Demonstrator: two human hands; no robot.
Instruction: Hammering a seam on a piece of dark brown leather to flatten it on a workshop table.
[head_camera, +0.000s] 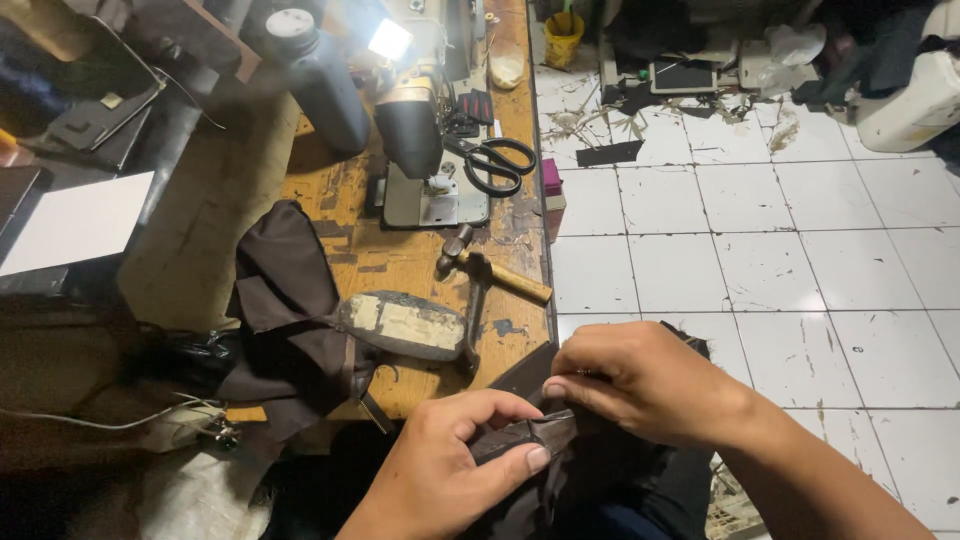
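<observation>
Both hands work at the near edge of the bench, close together, pinching the same dark brown strip of what looks like leather or stiff cloth. The left hand lies low in the picture, its thumb pressed flat along the strip's underside and its fingers curled over the top, so it is clamped on the strip's left end. The right hand sits just above and to the right, knuckles up, fingertips nipping the strip's upper edge where it meets the bench corner; it too is closed on the strip. The strip runs between the two hands, touching both, and hangs down toward the person's lap, where its lower part is lost in the dark. Just beyond the hands, on the bench, lies a shoe last on its side, sole pale and worn, with brown cloth bunched against its left. A hammer rests just beside the last, its wooden handle pointing at the bench edge. Farther back stands a sewing machine with its lamp lit, and black scissors lie to its right. A dark bottle stands left of the machine, blurred. A white sheet lies far left. To the right is a white tiled floor, stained, with scraps near the top.
</observation>
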